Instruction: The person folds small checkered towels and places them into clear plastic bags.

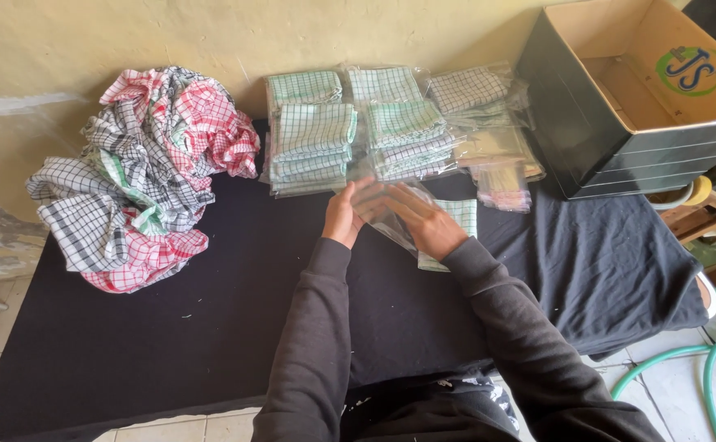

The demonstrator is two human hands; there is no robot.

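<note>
The person is sitting at a table (211,327) draped in black cloth, both dark sleeves stretched forward. The left hand (343,214) and the right hand (427,221) are closing together on a clear plastic bag (387,214), fingers curled around its edges, holding it just above the table's middle. A folded green-checked cloth (460,219) is lying under the right hand, touching the bag; whether it is sliding inside I cannot tell. Just beyond the hands, stacks of bagged checked cloths (374,127) are standing against the wall. To the left, a loose heap of red, green and black checked cloths (149,176) is resting on the table. An open cardboard box (644,90) is sitting at the right end.
</note>
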